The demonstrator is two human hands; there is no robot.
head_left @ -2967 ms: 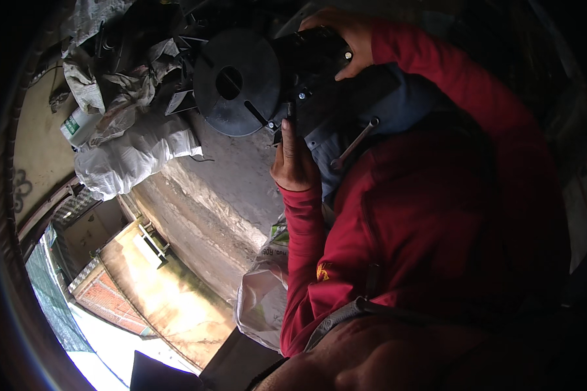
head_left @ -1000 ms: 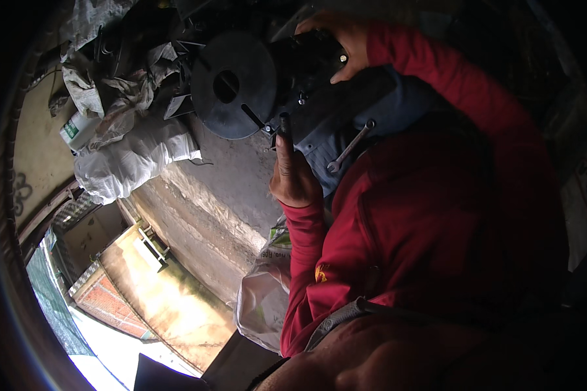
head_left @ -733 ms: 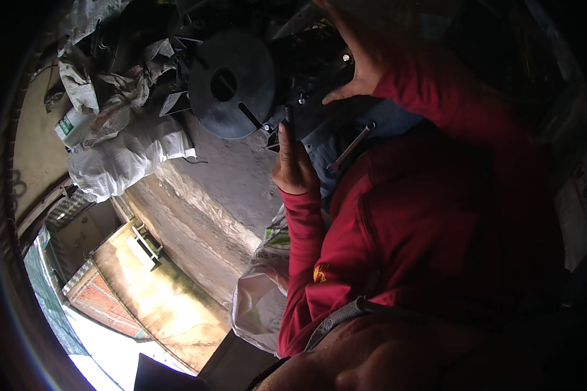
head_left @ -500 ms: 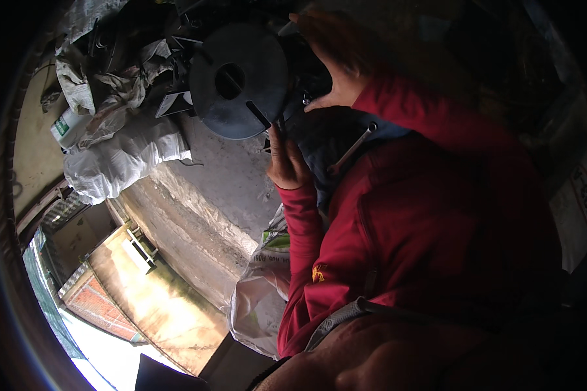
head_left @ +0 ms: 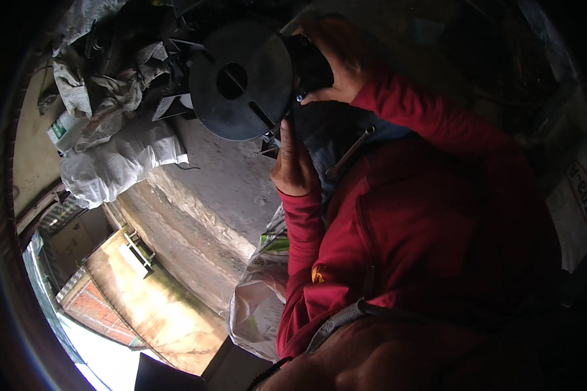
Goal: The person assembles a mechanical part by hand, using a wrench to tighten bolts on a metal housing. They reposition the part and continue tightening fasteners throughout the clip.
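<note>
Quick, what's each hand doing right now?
Left hand: fingers up at the black disc's lower edge; whether it grips anything can't be told.
Right hand: holding, curved around the dark cylinder beside the disc.

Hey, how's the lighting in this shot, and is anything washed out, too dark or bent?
Head view: glare washes out the tan patch at lower left; head view: shadow hides detail on the dark disc's far edge and partly covers the right hand; head view: the fisheye lens curves edges near the rim, leaving black corners.
</note>
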